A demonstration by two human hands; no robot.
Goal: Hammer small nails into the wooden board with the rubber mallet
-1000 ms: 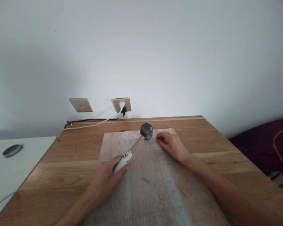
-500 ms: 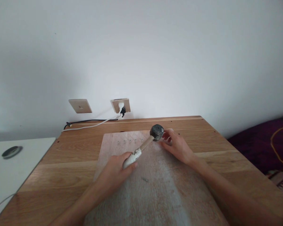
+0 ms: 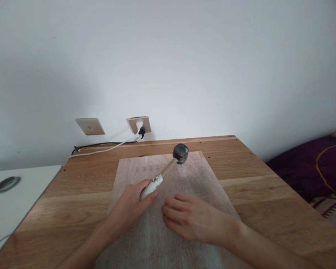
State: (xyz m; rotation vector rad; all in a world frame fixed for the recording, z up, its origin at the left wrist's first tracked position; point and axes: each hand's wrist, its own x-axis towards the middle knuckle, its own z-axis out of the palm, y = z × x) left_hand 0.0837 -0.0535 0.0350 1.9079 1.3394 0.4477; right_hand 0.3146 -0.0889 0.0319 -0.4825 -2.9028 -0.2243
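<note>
Hammer (image 3: 168, 168), its white handle end (image 3: 153, 185) gripped by the left hand (image 3: 134, 201), dark head (image 3: 180, 153) forward-right of that grip, is probably head-heavy, rigid, best held there; right hand (image 3: 189, 217) curls over board (image 3: 140, 241) nearby, any contents hidden.

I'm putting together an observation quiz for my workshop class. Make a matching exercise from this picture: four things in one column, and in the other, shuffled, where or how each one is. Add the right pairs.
Things
1. mallet
2. right hand
3. white plug
4. purple cloth

Places and states
A. pushed into the wall socket
B. beyond the right edge of the wooden table
C. gripped by its handle in the left hand
D. curled over the board

Right pairs: 1-C, 2-D, 3-A, 4-B
</note>
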